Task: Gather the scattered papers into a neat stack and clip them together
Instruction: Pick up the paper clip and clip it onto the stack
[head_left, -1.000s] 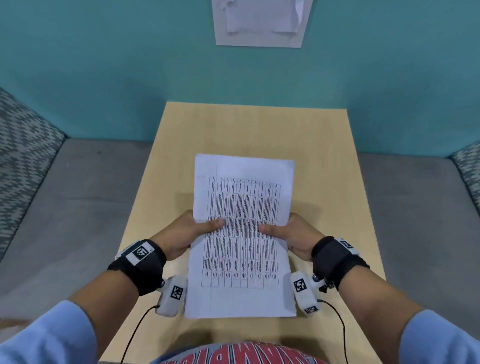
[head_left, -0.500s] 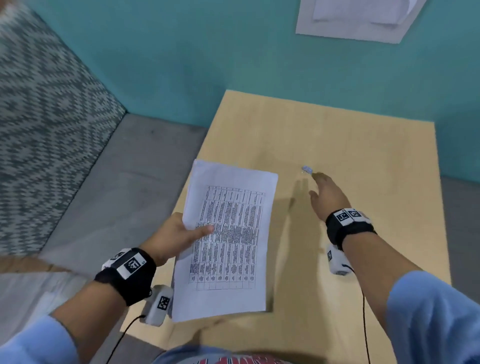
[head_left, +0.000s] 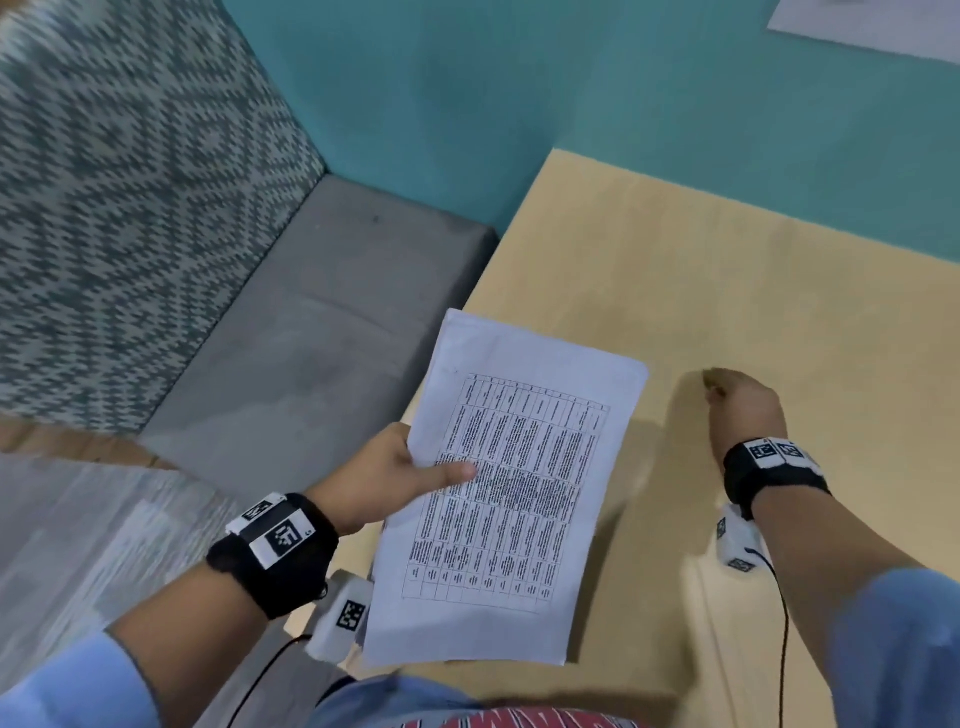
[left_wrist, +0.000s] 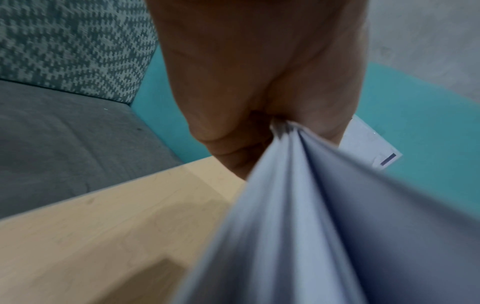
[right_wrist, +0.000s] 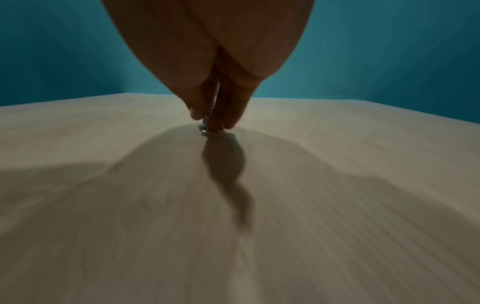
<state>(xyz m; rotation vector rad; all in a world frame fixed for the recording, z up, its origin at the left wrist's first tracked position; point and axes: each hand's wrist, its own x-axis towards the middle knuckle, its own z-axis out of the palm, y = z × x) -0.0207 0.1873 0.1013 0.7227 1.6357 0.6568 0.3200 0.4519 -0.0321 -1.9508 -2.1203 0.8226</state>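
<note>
A stack of white papers (head_left: 519, 493) with a printed table on the top sheet hangs tilted over the left part of the light wooden table (head_left: 727, 270). My left hand (head_left: 447, 475) alone grips its left edge, thumb on top; the left wrist view shows the sheets (left_wrist: 311, 226) fanning out from that pinch. My right hand (head_left: 716, 388) is down on the table to the right of the stack. Its fingertips (right_wrist: 197, 115) close on a small silver clip (right_wrist: 203, 128) that touches the tabletop. In the head view the hand hides the clip.
A grey bench seat (head_left: 311, 338) and a patterned cushion (head_left: 130, 208) lie left of the table. A teal wall (head_left: 571, 93) stands behind, with a white sheet (head_left: 883, 26) pinned on it. The stack overhangs the table's left edge.
My right hand let go of the stack, reached to the small clip on the table and closed its fingers on it. The left hand keeps the stack; my view swung left.
</note>
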